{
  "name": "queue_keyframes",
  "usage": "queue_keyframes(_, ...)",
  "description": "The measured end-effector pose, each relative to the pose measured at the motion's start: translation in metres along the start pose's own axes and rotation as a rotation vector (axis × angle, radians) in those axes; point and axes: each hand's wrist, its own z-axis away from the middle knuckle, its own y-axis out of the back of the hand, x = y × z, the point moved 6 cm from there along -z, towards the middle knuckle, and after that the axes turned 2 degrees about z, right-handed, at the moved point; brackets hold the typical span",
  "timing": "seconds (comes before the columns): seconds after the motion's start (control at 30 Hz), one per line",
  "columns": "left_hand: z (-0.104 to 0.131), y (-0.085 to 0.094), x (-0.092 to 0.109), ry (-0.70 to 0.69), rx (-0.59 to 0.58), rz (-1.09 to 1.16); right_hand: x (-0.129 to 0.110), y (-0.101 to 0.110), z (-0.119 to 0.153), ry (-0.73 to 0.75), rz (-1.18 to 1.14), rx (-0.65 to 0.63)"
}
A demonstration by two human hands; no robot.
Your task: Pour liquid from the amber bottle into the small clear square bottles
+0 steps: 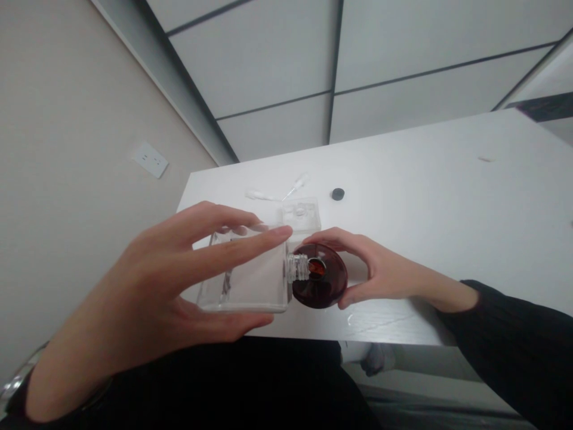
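My left hand (179,269) grips a clear square glass bottle (257,280), tipped onto its side with its threaded neck pointing right. Fingers lie across the top face and the thumb runs along the lower edge. The neck sits at the round mouth of a dark red-brown bottle (324,286); whether it touches the rim I cannot tell. Around the right side of that dark bottle curl the fingers and thumb of my right hand (376,269). The dark bottle's base is hidden from this angle.
Behind the bottles, a clear flat plastic piece (302,218) and two white-tipped droppers or swabs (264,195) lie on the white table (425,209). A small dark cap (338,194) sits further back. A wall socket (151,160) is at left, white panelled doors (277,60) beyond.
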Motion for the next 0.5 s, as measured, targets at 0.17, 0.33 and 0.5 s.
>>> queue_keyframes(0.17, -0.0039, 0.0024, 0.0024, 0.002, -0.004, -0.007, -0.0019, -0.0001, -0.0011, -0.012, 0.014, -0.011)
queue_keyframes(0.33, -0.0044, 0.0034, 0.0042, 0.011, -0.010, -0.037, -0.0021, 0.0005, -0.0009, -0.003, 0.052, -0.007)
queue_keyframes(0.5, -0.0027, 0.0026, 0.0056, 0.025, -0.022, -0.064, -0.0018, 0.0001, -0.0003, 0.014, 0.064, -0.008)
